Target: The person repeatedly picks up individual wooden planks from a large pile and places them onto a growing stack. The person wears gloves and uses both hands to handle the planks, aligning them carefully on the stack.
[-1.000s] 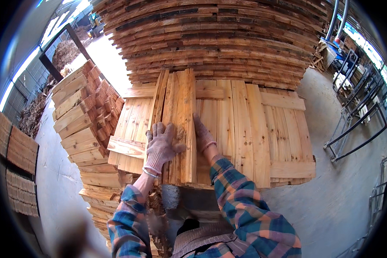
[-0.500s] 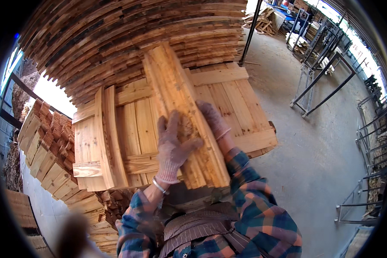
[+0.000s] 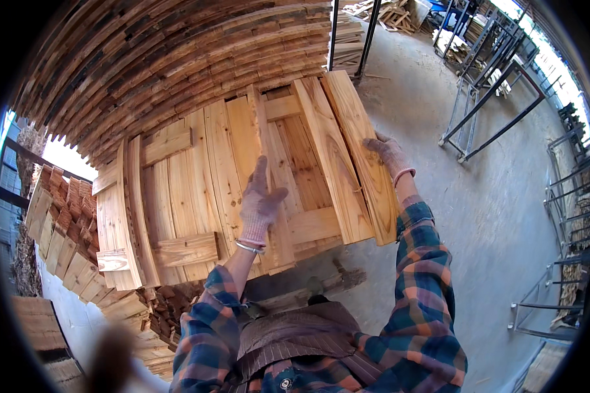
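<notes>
Wooden boards lie side by side across crosspieces in front of me. My left hand, in a pale knit glove, grips a narrow board in the middle, its thumb spread to the right. At the right end, my right hand, also gloved, holds the outer edge of a long board, fingers over its top. Another board lies close along its left side. Further left, two narrow boards rest across the crosspieces, near a short crosspiece.
A tall stack of boards stands behind the work. Piled timber is at the left. Black metal frames stand on the concrete floor at right, with racks along the far right edge. Another timber piece lies by my feet.
The boards gathered in the middle have been spread apart. My right hand has moved right with one board, while my left hand stays near the middle on another.
</notes>
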`<state>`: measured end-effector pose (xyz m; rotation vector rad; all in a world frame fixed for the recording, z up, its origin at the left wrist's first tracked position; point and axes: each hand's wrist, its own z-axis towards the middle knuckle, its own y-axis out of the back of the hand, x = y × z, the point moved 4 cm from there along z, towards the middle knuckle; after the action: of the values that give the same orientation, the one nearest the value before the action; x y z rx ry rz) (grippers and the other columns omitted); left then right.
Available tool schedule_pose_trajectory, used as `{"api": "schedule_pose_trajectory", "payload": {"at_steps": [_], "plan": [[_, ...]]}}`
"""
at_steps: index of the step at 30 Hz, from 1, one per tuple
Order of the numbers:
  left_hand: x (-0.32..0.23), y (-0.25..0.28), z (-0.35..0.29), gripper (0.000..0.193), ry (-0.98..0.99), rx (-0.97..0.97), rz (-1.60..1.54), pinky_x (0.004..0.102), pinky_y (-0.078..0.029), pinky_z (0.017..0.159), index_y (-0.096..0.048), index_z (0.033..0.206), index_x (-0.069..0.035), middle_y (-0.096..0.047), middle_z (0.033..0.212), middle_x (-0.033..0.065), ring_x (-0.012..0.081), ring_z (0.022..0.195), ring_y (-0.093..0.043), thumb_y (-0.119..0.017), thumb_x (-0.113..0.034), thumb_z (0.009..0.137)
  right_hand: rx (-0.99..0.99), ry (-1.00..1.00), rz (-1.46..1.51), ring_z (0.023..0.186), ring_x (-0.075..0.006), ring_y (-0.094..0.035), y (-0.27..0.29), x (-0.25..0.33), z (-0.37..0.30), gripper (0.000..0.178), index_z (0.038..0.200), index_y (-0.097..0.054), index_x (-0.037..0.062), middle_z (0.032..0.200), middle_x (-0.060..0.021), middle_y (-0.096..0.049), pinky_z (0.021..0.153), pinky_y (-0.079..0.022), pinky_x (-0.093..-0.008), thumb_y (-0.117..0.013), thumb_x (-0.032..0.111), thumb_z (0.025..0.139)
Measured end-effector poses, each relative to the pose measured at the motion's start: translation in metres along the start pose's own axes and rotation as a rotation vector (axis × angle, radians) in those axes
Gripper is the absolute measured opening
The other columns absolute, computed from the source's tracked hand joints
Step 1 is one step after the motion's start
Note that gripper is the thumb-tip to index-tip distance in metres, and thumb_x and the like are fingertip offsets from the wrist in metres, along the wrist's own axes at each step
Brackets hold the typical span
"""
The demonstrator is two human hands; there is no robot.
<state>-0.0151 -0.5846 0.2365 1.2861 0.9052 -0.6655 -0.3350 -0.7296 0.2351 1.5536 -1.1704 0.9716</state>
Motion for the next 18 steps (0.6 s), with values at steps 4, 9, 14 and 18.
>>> {"api": "schedule_pose_trajectory", "payload": {"at_steps": [4,9,14,18], "plan": [[-0.014,-0.042,0.003,0.088,0.204,-0.010,-0.813,0.0322,-0.045,0.101,-0.022,0.153,-0.006,-0.043,0.147,0.0191,0.0225,0.126,-0.051,-0.072,-0.010,0.081,0.014,-0.008,0.017,0.073,-0.0085,-0.062,-0.001,-0.001,0.000,0.048,0.128,-0.063,0.0069,0.095,-0.0018,-0.071,0.061,-0.047,-0.0233,-0.070,0.026,0.084],[-0.037,-0.054,0.000,0.083,0.339,0.054,-0.257,0.0312,-0.044,0.100,-0.026,0.152,-0.006,-0.049,0.142,0.0200,0.0238,0.127,-0.051,-0.070,-0.007,0.081,0.029,0.054,0.054,0.076,-0.0112,-0.064,0.005,-0.011,0.012,0.050,0.129,-0.062,0.0055,0.096,-0.0039,-0.071,0.066,-0.051,-0.0255,-0.070,0.023,0.084],[-0.060,-0.019,-0.033,0.070,-0.244,-0.051,0.247,0.0356,-0.045,0.101,-0.041,0.144,-0.003,-0.058,0.131,0.0187,0.0256,0.122,-0.056,-0.072,-0.010,0.081,0.041,-0.019,0.136,0.078,-0.0138,-0.067,0.008,-0.015,0.018,0.049,0.126,-0.063,0.0013,0.097,-0.0082,-0.071,0.071,-0.053,-0.0273,-0.071,0.020,0.082],[0.006,0.068,-0.005,0.051,-0.324,-0.460,0.484,0.0426,-0.042,0.103,-0.049,0.136,-0.004,-0.048,0.141,0.0157,0.0362,0.119,-0.053,-0.064,-0.021,0.090,0.091,-0.118,0.293,0.077,-0.0148,-0.068,0.000,-0.003,0.001,0.042,0.117,-0.067,-0.0018,0.094,-0.0098,-0.071,0.072,-0.054,-0.0283,-0.072,0.020,0.081]]}}
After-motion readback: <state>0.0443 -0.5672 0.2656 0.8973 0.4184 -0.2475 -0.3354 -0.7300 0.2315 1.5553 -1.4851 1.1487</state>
